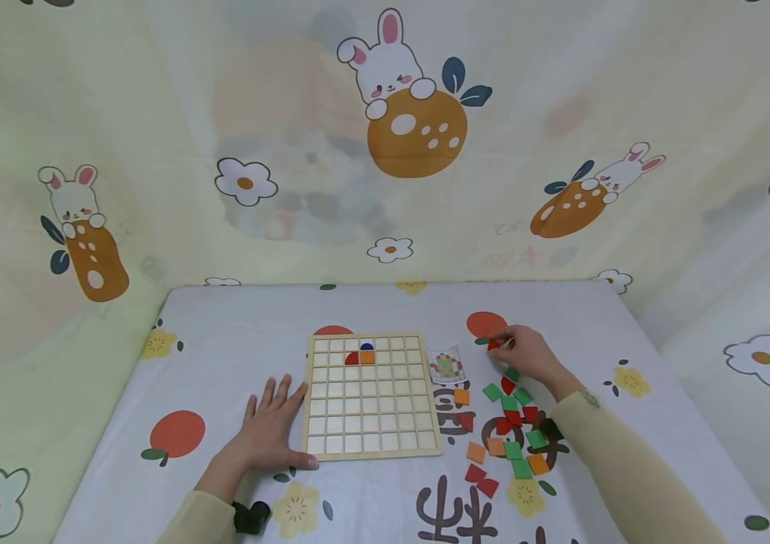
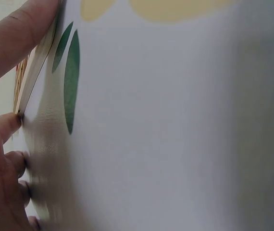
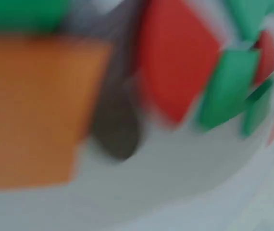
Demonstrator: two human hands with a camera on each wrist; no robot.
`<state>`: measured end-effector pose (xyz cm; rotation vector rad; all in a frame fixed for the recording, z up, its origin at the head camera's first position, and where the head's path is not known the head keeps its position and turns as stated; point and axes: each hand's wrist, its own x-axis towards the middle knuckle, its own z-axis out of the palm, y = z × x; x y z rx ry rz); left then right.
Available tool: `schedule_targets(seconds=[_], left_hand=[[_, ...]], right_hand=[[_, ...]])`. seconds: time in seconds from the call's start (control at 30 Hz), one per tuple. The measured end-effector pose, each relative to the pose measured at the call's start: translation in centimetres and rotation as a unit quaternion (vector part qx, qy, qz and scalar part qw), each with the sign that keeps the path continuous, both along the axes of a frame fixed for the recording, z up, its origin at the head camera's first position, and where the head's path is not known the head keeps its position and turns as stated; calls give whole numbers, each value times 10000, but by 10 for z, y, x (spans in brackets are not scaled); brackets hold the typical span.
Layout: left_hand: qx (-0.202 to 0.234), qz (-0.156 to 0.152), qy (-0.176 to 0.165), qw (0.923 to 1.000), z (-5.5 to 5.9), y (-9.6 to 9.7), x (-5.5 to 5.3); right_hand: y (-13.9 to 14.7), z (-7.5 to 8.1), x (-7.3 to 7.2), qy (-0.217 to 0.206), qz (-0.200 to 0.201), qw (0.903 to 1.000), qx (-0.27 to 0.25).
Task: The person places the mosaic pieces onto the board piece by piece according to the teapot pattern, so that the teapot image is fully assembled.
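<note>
My left hand [image 1: 269,432] lies with its fingers spread against the left edge of a square wooden grid board [image 1: 374,456], its thumb at the near left corner. In the left wrist view, the thumb and fingertips touch the board's side [image 2: 33,77]. Three pieces sit in the board's upper cells: a red quarter-circle tile [image 1: 353,359], an orange square tile [image 1: 367,357] and a blue rounded tile [image 1: 367,347]. My right hand [image 1: 527,355] pinches a small red tile [image 1: 493,344] beyond the loose tiles. Only the edge of that hand shows in the right wrist view.
Right of the board lies a small picture card [image 1: 448,366]. Nearer and further right are several scattered tiles, including a green square tile [image 1: 522,468], an orange square tile [image 1: 476,452] and a red tile [image 1: 488,487]. A patterned cloth [image 1: 221,340] covers the table.
</note>
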<state>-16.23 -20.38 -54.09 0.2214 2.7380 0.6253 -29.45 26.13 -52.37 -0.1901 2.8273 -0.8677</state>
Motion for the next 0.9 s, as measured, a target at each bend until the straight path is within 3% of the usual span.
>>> schedule_targets(seconds=[0.13, 0.23, 0.53, 0.9], left_hand=[[-1, -9, 21, 10000, 1, -1, 0], [32, -12, 28, 10000, 1, -2, 0], [18, -4, 28, 10000, 0, -2, 1], [-21, -38, 18, 10000, -2, -2, -1]], right_hand=[[-24, 6, -4, 366, 314, 9986, -196], [-45, 8, -5, 398, 506, 9971, -395], [-106, 10, -2, -233, 660, 9950, -719], [-163, 7, -3, -533, 936, 9938, -289]])
